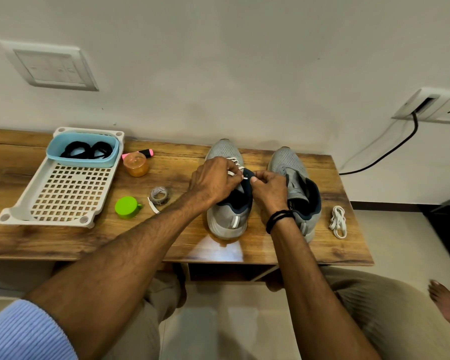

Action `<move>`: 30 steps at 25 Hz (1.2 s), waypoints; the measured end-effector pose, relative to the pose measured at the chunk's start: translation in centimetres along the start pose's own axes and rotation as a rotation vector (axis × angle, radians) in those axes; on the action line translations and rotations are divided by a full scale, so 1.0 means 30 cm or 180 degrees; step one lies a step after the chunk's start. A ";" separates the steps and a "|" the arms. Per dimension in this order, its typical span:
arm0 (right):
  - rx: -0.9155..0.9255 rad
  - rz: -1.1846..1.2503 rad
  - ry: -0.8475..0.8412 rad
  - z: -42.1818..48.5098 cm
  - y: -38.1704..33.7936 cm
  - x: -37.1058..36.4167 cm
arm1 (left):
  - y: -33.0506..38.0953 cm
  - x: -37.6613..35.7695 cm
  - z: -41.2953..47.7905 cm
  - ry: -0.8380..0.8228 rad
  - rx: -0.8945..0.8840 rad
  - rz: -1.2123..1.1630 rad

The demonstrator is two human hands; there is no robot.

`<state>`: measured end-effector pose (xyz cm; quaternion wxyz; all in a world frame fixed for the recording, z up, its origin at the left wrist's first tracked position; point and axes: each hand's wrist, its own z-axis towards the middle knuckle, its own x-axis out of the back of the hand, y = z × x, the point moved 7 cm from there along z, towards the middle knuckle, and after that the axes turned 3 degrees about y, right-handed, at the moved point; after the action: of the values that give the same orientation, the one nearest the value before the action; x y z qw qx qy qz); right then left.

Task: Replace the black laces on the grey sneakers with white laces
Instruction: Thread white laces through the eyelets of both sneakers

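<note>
We find two grey mesh sneakers side by side on the wooden table [89, 240], toes to the wall, both with dark blue lining.

The left sneaker [227, 216] carries a white lace [235, 161] crossing its upper eyelets near the toe. The right sneaker [294, 172] shows no lace that we can see, and its tongue stands open.

The left hand [213, 181] hovers over the left sneaker, fingers curled and pinching a strand of the white lace. The right hand [269, 190] is curled at the sneaker's dark tongue, its thumb just beside the lace tip. We cannot tell whether it grips the tongue or the lace.

A second white lace [338, 221] lies bundled near the table's right edge, beside the right sneaker. The black laces [87, 149] lie coiled in a blue tub [63, 158], well apart to the left.
</note>
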<state>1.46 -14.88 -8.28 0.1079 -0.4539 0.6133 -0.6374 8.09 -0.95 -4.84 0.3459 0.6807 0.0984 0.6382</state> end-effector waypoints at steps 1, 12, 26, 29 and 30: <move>0.0012 -0.0018 -0.0014 -0.001 -0.002 0.000 | 0.004 -0.002 -0.001 -0.0006 0.0000 0.0041; 0.0222 -0.0178 -0.0015 -0.007 -0.013 0.003 | 0.044 -0.030 -0.029 0.0246 -0.0226 0.0270; 0.0141 0.0199 0.0113 -0.007 0.019 -0.001 | 0.038 -0.065 -0.023 0.0264 -0.0262 0.0042; 0.0517 -0.0260 0.0322 -0.026 -0.025 0.026 | 0.034 -0.068 -0.019 0.0260 -0.0282 0.0048; 0.0779 -0.0431 0.0334 -0.036 -0.049 0.025 | 0.031 -0.070 -0.016 0.0228 -0.0295 0.0074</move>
<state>0.89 -14.34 -6.47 0.0870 -0.4438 0.5038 -0.7360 6.99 -2.69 -5.98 0.3658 0.6418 0.0731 0.6700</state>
